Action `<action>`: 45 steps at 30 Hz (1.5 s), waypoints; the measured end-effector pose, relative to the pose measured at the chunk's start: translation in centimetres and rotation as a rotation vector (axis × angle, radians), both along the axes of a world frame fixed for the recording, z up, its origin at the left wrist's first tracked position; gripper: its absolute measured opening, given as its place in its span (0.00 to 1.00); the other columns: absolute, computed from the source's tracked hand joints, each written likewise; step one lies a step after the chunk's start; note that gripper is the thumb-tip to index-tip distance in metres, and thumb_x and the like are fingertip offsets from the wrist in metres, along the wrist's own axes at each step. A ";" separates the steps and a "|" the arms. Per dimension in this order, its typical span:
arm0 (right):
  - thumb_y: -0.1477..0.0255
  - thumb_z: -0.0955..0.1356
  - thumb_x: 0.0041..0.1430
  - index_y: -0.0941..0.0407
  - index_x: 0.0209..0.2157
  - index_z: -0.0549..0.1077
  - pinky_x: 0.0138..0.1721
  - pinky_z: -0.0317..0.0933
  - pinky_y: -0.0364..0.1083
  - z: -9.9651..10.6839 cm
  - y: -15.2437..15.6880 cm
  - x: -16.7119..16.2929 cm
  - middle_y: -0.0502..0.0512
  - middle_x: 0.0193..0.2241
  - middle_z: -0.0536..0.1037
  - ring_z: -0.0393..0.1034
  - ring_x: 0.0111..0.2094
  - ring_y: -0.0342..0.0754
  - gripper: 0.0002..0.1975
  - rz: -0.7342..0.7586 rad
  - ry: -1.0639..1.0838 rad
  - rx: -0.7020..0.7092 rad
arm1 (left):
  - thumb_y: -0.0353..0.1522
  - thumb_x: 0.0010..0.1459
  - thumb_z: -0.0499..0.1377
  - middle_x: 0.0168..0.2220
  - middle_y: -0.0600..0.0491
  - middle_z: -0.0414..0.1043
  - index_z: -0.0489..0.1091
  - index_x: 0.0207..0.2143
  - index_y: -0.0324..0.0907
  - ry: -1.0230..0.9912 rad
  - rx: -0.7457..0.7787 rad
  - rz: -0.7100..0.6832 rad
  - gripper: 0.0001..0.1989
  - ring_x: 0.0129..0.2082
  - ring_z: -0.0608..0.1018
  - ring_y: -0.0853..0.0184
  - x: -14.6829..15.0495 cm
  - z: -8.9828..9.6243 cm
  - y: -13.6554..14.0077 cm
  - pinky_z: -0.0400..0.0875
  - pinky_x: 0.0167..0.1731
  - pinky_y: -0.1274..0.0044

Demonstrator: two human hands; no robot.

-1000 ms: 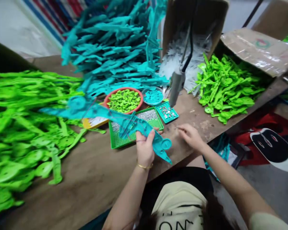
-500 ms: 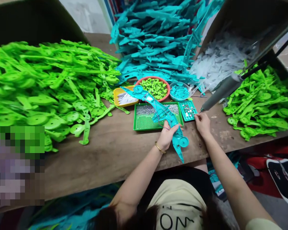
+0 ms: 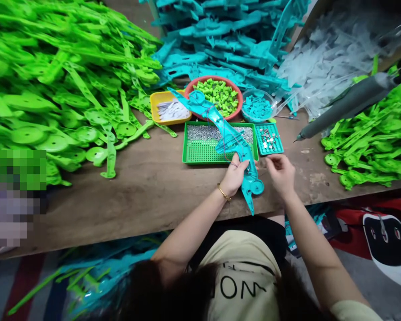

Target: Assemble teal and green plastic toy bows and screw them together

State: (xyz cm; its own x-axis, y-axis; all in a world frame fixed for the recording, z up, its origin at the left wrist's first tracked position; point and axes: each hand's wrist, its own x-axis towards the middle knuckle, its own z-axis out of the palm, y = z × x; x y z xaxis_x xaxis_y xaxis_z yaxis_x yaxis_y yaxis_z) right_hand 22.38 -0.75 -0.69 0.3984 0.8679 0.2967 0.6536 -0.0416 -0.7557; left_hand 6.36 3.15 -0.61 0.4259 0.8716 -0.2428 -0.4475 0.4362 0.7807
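My left hand [image 3: 233, 178] is closed round a long teal plastic shell [image 3: 235, 143], thumb on top, holding it at a slant over the table. A thin pinkish wire loops over the shell, and a round disc sits near its lower end. My right hand [image 3: 282, 174] is just to the right of the shell, thumb and forefinger pinched together; whatever is between them is too small to make out. Behind the shell lies a green tray [image 3: 200, 154] of small metal pieces. Beside it is a small teal tray [image 3: 270, 141] with shiny round pieces.
A grey electric screwdriver [image 3: 344, 107] hangs at right. Behind the trays stand a yellow tray [image 3: 153, 107], a red bowl [image 3: 239, 91] and a clear bowl [image 3: 270, 104]. Green parts [image 3: 53, 98] heap up left and right [image 3: 377, 133], teal shells [image 3: 217, 44] at the back, clear pieces [image 3: 334, 58] back right.
My right hand has moved from beside the screwdriver tip and small teal tray towards the shell. My left hand still holds the shell. The camera view has tilted down.
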 end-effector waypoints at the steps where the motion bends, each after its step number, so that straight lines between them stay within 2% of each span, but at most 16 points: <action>1: 0.65 0.66 0.60 0.54 0.37 0.73 0.35 0.68 0.46 0.4 -0.4 -1.0 0.53 0.32 0.77 0.72 0.31 0.45 0.08 0.114 -0.034 0.026 | 0.38 0.54 0.61 0.39 0.52 0.76 0.66 0.43 0.43 0.007 0.022 0.020 0.15 0.43 0.78 0.61 0.0 -0.1 0.0 0.72 0.47 0.68; 4: 0.70 0.67 0.61 0.53 0.38 0.74 0.39 0.69 0.47 1.0 -1.0 -2.6 0.55 0.37 0.77 0.72 0.37 0.46 0.05 0.362 -0.197 0.150 | 0.35 0.57 0.60 0.46 0.53 0.75 0.68 0.46 0.43 0.022 0.080 0.062 0.14 0.51 0.74 0.63 0.1 -0.3 0.0 0.64 0.56 0.71; 8: 0.73 0.67 0.61 0.51 0.41 0.75 0.40 0.68 0.48 1.5 -0.9 -2.7 0.57 0.38 0.75 0.71 0.41 0.48 0.08 0.403 -0.363 0.214 | 0.35 0.58 0.60 0.45 0.54 0.75 0.70 0.45 0.43 0.035 0.076 0.054 0.12 0.50 0.74 0.64 0.2 -0.4 -0.1 0.65 0.55 0.73; 11: 0.71 0.65 0.63 0.50 0.44 0.76 0.40 0.68 0.48 1.8 -0.6 -1.9 0.57 0.39 0.76 0.71 0.41 0.48 0.10 0.472 -0.397 0.145 | 0.35 0.57 0.62 0.43 0.54 0.76 0.71 0.43 0.43 0.029 0.052 0.076 0.12 0.49 0.74 0.65 0.3 -0.4 -0.2 0.66 0.54 0.74; 13: 0.68 0.64 0.64 0.51 0.42 0.76 0.40 0.67 0.48 1.6 0.3 -0.6 0.56 0.38 0.76 0.71 0.40 0.48 0.10 0.343 -0.329 0.089 | 0.37 0.55 0.63 0.39 0.54 0.76 0.70 0.42 0.44 -0.005 -0.013 0.055 0.13 0.47 0.76 0.63 0.3 -0.3 -0.4 0.69 0.52 0.71; 16: 0.63 0.65 0.61 0.55 0.37 0.75 0.38 0.65 0.50 0.3 2.3 2.4 0.56 0.34 0.75 0.68 0.34 0.48 0.11 -0.066 -0.261 -0.047 | 0.40 0.54 0.64 0.34 0.54 0.76 0.66 0.41 0.45 -0.062 -0.092 -0.008 0.16 0.41 0.80 0.60 0.2 0.1 -0.5 0.75 0.44 0.66; 17: 0.63 0.66 0.59 0.56 0.35 0.75 0.38 0.65 0.50 -0.2 2.9 3.3 0.56 0.32 0.74 0.67 0.32 0.48 0.11 -0.146 -0.261 -0.104 | 0.41 0.53 0.65 0.33 0.54 0.76 0.66 0.41 0.45 -0.068 -0.098 -0.016 0.17 0.39 0.80 0.60 0.2 0.3 -0.6 0.76 0.42 0.65; 19: 0.65 0.67 0.57 0.57 0.33 0.74 0.39 0.64 0.51 -0.8 3.6 4.2 0.57 0.31 0.73 0.66 0.31 0.48 0.10 -0.177 -0.265 -0.179 | 0.42 0.52 0.65 0.33 0.54 0.76 0.65 0.41 0.44 -0.064 -0.090 -0.010 0.19 0.35 0.81 0.60 0.2 0.4 -0.6 0.77 0.39 0.65; 21: 0.68 0.65 0.59 0.57 0.32 0.74 0.39 0.64 0.50 -0.6 3.3 3.7 0.57 0.31 0.72 0.66 0.31 0.48 0.09 -0.149 -0.258 -0.161 | 0.42 0.52 0.65 0.32 0.54 0.76 0.64 0.42 0.44 -0.057 -0.087 -0.006 0.20 0.34 0.81 0.60 0.2 0.5 -0.5 0.77 0.38 0.65; 23: 0.68 0.64 0.61 0.57 0.33 0.73 0.37 0.65 0.48 0.3 2.2 2.1 0.56 0.31 0.73 0.67 0.32 0.47 0.09 -0.068 -0.242 -0.057 | 0.42 0.53 0.64 0.33 0.54 0.76 0.65 0.43 0.44 -0.054 -0.079 0.001 0.19 0.35 0.80 0.61 0.2 0.4 -0.4 0.77 0.40 0.66; 26: 0.69 0.66 0.62 0.54 0.37 0.74 0.33 0.66 0.45 1.8 0.2 -0.7 0.55 0.33 0.75 0.69 0.32 0.45 0.06 0.254 -0.269 0.128 | 0.39 0.55 0.63 0.37 0.54 0.76 0.68 0.43 0.44 -0.032 -0.001 0.051 0.16 0.41 0.78 0.63 0.3 0.1 -0.3 0.73 0.47 0.70; 29: 0.72 0.66 0.62 0.52 0.42 0.74 0.35 0.67 0.44 2.6 -0.8 -2.1 0.55 0.37 0.77 0.72 0.36 0.45 0.07 0.496 -0.439 0.181 | 0.37 0.56 0.62 0.40 0.55 0.76 0.70 0.42 0.43 -0.009 0.063 0.080 0.12 0.45 0.76 0.65 0.3 0.0 -0.3 0.68 0.51 0.74; 36: 0.73 0.65 0.62 0.54 0.42 0.74 0.33 0.65 0.44 2.9 -0.3 -1.8 0.57 0.35 0.78 0.73 0.35 0.46 0.08 0.456 -0.658 0.229 | 0.35 0.57 0.62 0.40 0.56 0.75 0.71 0.43 0.44 -0.039 0.038 0.078 0.11 0.42 0.75 0.67 0.1 0.3 -0.4 0.68 0.48 0.76; 40: 0.72 0.64 0.64 0.53 0.43 0.75 0.34 0.65 0.44 3.6 -0.4 -1.5 0.57 0.36 0.78 0.72 0.36 0.47 0.09 0.490 -0.699 0.154 | 0.36 0.56 0.63 0.40 0.55 0.76 0.70 0.41 0.44 -0.070 0.031 0.076 0.11 0.46 0.75 0.64 0.2 0.5 -0.3 0.67 0.52 0.73; 43: 0.72 0.64 0.64 0.52 0.43 0.75 0.34 0.65 0.44 4.0 -0.4 -1.5 0.56 0.36 0.78 0.72 0.37 0.47 0.10 0.539 -0.674 0.111 | 0.37 0.56 0.64 0.41 0.54 0.76 0.70 0.40 0.44 -0.076 0.052 0.078 0.11 0.49 0.75 0.63 0.3 0.4 -0.3 0.66 0.55 0.72; 45: 0.71 0.64 0.64 0.51 0.44 0.75 0.35 0.65 0.44 3.7 -0.1 -1.2 0.56 0.37 0.78 0.72 0.37 0.46 0.10 0.510 -0.554 0.106 | 0.37 0.55 0.65 0.41 0.54 0.76 0.70 0.40 0.44 -0.066 0.047 0.088 0.12 0.48 0.76 0.63 0.3 0.4 -0.3 0.67 0.54 0.71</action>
State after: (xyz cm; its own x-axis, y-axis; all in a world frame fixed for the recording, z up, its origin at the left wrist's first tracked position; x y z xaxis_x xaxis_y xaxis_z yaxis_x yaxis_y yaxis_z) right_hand 21.23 -0.85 3.04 -0.2761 0.8604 0.4284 0.8576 0.4218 -0.2942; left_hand 6.65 2.82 -0.26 0.3612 0.9160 -0.1747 -0.5337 0.3567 0.7668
